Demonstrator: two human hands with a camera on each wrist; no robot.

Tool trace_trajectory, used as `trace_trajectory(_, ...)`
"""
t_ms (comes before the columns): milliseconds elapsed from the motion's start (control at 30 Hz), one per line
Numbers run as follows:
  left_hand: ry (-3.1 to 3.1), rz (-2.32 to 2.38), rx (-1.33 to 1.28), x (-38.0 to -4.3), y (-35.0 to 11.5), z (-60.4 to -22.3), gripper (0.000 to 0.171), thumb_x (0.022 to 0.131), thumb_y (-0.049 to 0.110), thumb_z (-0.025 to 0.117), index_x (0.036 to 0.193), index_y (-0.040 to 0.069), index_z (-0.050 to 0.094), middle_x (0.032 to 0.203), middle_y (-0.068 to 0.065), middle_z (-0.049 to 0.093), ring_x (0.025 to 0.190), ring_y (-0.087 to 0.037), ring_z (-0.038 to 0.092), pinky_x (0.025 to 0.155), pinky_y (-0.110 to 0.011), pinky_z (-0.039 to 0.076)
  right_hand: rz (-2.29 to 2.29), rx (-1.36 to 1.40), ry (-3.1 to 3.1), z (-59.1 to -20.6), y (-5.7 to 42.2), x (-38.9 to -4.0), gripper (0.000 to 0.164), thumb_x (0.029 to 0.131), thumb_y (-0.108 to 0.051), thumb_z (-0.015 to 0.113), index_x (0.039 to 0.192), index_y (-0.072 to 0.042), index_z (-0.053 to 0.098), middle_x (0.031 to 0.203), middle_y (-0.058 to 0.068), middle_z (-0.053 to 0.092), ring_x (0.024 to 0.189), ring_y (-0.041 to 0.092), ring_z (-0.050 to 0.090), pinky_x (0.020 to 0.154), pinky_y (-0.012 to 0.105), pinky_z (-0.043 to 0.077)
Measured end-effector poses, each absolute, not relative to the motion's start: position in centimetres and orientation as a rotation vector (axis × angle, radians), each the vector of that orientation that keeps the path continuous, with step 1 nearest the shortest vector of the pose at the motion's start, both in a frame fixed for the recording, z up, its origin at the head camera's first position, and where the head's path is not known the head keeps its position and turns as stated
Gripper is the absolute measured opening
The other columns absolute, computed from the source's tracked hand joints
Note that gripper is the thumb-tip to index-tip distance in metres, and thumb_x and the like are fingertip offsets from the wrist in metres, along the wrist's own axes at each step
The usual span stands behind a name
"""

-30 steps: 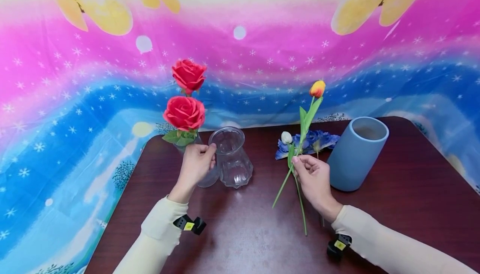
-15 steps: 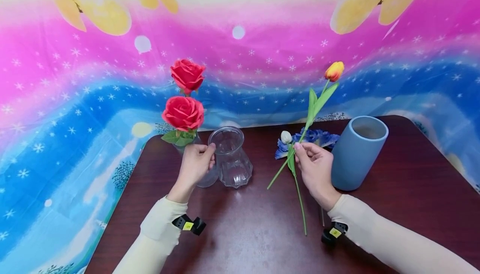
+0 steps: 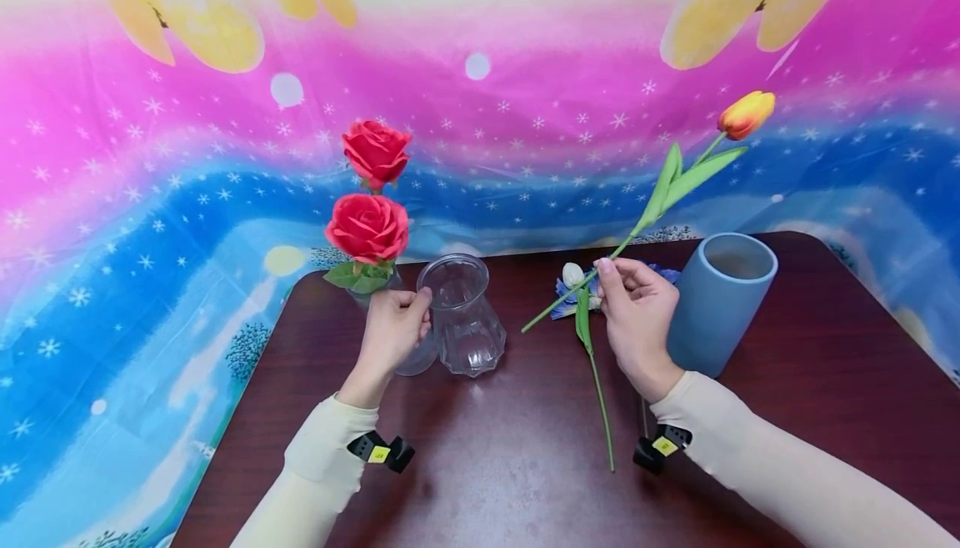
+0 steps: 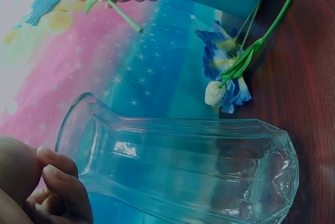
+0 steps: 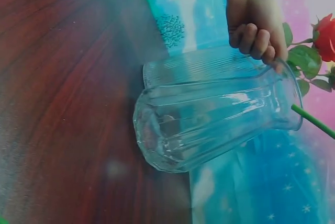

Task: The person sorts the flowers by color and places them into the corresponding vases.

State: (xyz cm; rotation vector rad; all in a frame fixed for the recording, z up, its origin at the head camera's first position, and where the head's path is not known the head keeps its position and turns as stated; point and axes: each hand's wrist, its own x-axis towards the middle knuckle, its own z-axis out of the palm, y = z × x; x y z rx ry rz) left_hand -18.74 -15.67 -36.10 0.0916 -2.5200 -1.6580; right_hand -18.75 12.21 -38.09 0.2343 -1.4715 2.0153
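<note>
My left hand (image 3: 393, 324) pinches the rim of a clear, faceted glass vase (image 3: 472, 335), which stands upright on the table. In the right wrist view, the tip of a green stem shows in front of that vase's mouth. The stem belongs to an orange-yellow tulip (image 3: 746, 117), pinched between thumb and fingers of my right hand (image 3: 639, 314). Its bloom leans up to the right, its cut end points down to the left. Below the right hand lies a white tulip (image 4: 213, 93), beside blue flowers (image 4: 217, 51) partly hidden in the head view.
Red roses (image 3: 367, 227) stand in a second, ribbed clear vase (image 3: 417, 356), partly behind the left hand. A tall blue-grey vase (image 3: 723, 306) stands right of the right hand. The dark wooden table (image 3: 480, 490) meets a printed cloth (image 3: 225, 139) at the back.
My right hand has risen slightly with the tulip. The bloom has swung over to the right and the stem's lower end has come up leftward toward the glass vase. My left hand stays in place.
</note>
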Motion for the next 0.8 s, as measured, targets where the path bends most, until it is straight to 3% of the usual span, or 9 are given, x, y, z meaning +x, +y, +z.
trace_trajectory(100,-2.509,-1.671,0.094,-18.7,-15.6,-36.1,0.047,0.101,0.018,0.055,0.057,0.004,0.057,0.044,0.005,0.048,0.036,-0.005,0.043,0.039,-0.021,0.036,2.003,0.256,-1.465,-37.7,12.1,-18.9,0.011,0.095,-0.003,0.067,0.092,0.006,0.071,0.061,-0.003,0.061,0.049,0.006,0.045,0.046,0.019,0.034)
trace_trajectory(500,-2.472,-1.693,0.097,-18.7,-15.5,-36.3,0.046,0.100,0.016,0.056,0.056,0.005,0.056,0.042,0.006,0.046,0.034,-0.004,0.042,0.038,-0.020,0.035,1.939,0.292,-1.541,-35.9,11.6,-19.2,0.023,0.096,-0.009,0.068,0.093,0.014,0.067,0.062,-0.003,0.060,0.043,0.008,0.035,0.045,0.026,0.027)
trace_trajectory(800,-2.462,-1.691,0.101,-18.8,-15.4,-36.5,0.047,0.101,0.016,0.055,0.055,0.005,0.056,0.043,0.005,0.047,0.035,-0.003,0.041,0.038,-0.019,0.035,1.875,0.391,-1.507,-34.5,11.3,-19.8,0.022,0.096,-0.003,0.066,0.094,0.020,0.065,0.062,-0.004,0.060,0.046,0.008,0.040,0.046,0.025,0.030)
